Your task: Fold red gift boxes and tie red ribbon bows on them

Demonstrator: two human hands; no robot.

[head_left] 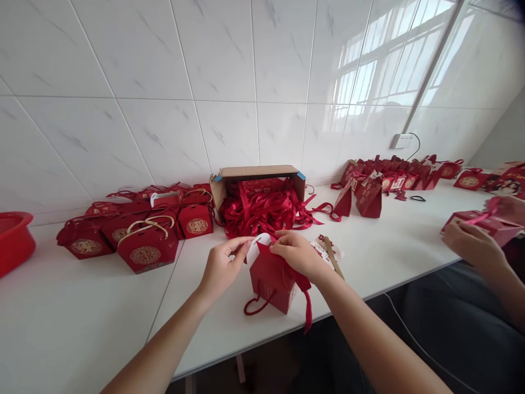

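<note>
A red paper gift box (273, 282) stands upright near the table's front edge, its top flaps raised. My left hand (225, 266) pinches the white-lined flap (255, 247) on its left side. My right hand (298, 253) is closed on the top at the right, fingertips on a red flap; some of what lies under that palm is hidden. A red cord handle (258, 309) loops out at the box's lower front. From the right side a red ribbon (308, 312) hangs down past the table edge.
Behind stands an open cardboard carton (258, 171) heaped with red ribbons (266, 210). Finished-looking red boxes (145, 254) cluster at left beside a red basin (14, 243); more boxes (369, 194) line the right. A co-worker's hands (476, 246) hold a box with pink ribbon at far right.
</note>
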